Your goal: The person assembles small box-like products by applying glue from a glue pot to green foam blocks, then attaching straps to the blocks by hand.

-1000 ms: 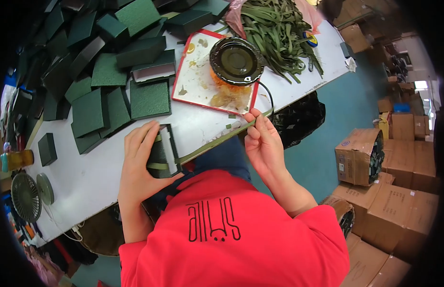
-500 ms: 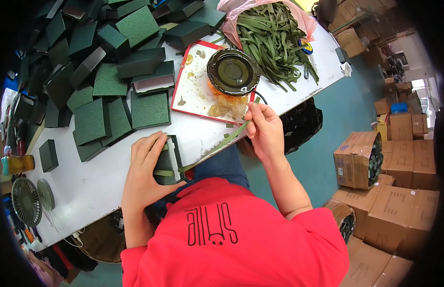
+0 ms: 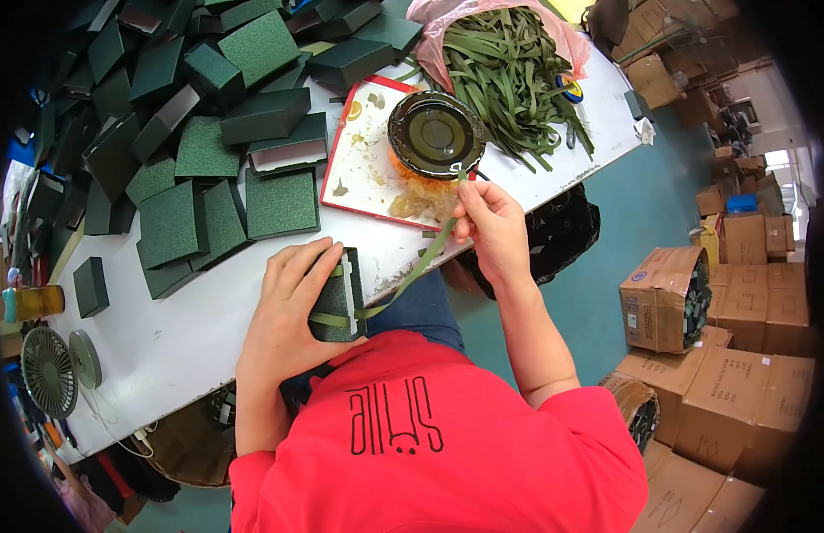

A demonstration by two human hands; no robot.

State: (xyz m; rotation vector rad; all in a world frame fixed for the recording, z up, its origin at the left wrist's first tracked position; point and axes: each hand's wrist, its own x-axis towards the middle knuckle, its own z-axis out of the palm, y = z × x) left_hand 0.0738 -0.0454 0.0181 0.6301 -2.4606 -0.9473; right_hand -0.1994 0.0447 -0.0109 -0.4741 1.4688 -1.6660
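Note:
My left hand (image 3: 292, 306) is wrapped round a small dark green box (image 3: 339, 289) at the table's front edge. A green ribbon (image 3: 422, 265) runs across the box and up to my right hand (image 3: 488, 218), whose thumb and fingers pinch its far end. That end is at the near rim of a round black pot (image 3: 436, 133) holding dark, shiny liquid; whether it touches the liquid I cannot tell. Under the pot lies a white board with a red edge (image 3: 341, 169), smeared with yellowish residue.
Dark green boxes (image 3: 174, 226) are heaped at the left. Behind the pot, a pink plastic bag (image 3: 567, 44) holds many green ribbons (image 3: 496, 80). A small fan (image 3: 49, 373) stands at the left edge. Cardboard cartons (image 3: 665, 302) stack up on the floor at the right.
My left hand and the box have moved slightly right. My right hand has brought the ribbon's end up to the pot's rim.

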